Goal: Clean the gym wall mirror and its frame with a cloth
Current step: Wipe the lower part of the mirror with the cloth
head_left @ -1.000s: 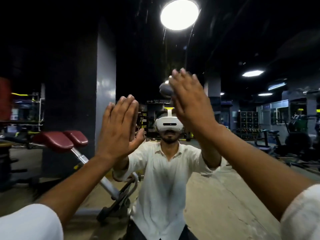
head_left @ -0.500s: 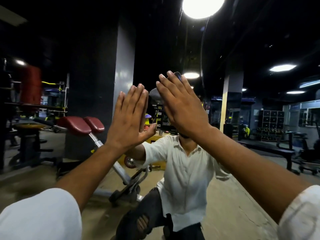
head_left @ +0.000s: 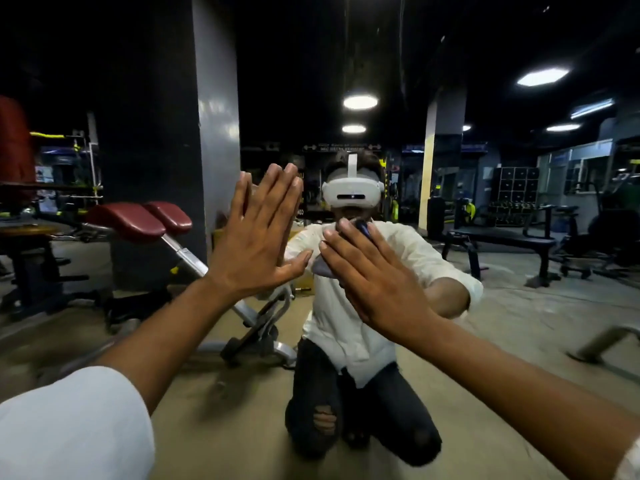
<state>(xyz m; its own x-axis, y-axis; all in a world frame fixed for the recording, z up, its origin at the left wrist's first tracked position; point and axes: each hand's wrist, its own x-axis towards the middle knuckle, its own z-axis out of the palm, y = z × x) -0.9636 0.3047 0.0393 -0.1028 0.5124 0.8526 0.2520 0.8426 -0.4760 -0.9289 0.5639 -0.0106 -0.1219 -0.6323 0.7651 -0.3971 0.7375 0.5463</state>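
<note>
Mirror [head_left: 346,46]: fills the whole view; its frame is out of view
Left hand [head_left: 258,233]: flat on the mirror, palm to the glass, fingers straight and close together, thumb spread out to the side; it holds nothing
Right hand [head_left: 374,282]: also flat against the mirror, just beside the left hand and a little lower on the glass, fingers straight and slanting up to the left, pressing the cloth to the glass
Cloth [head_left: 322,269]: blue-grey, caught between the right palm and the mirror; only bunched edges show, past the fingertips and beside the thumb
Sleeves [head_left: 69,420]: white, at the lower corners of the view, both forearms bare and reaching to the mirror
Reflection in the mirror: a kneeling person in a white shirt [head_left: 346,323] and torn dark trousers, wearing a white headset [head_left: 351,195], right behind the two hands
Also in the mirror: a red padded incline bench [head_left: 138,220] to the left of the hands, a grey pillar [head_left: 214,133] above it, a black flat bench [head_left: 502,239] to the right, round ceiling lights [head_left: 360,102] high on the glass
</note>
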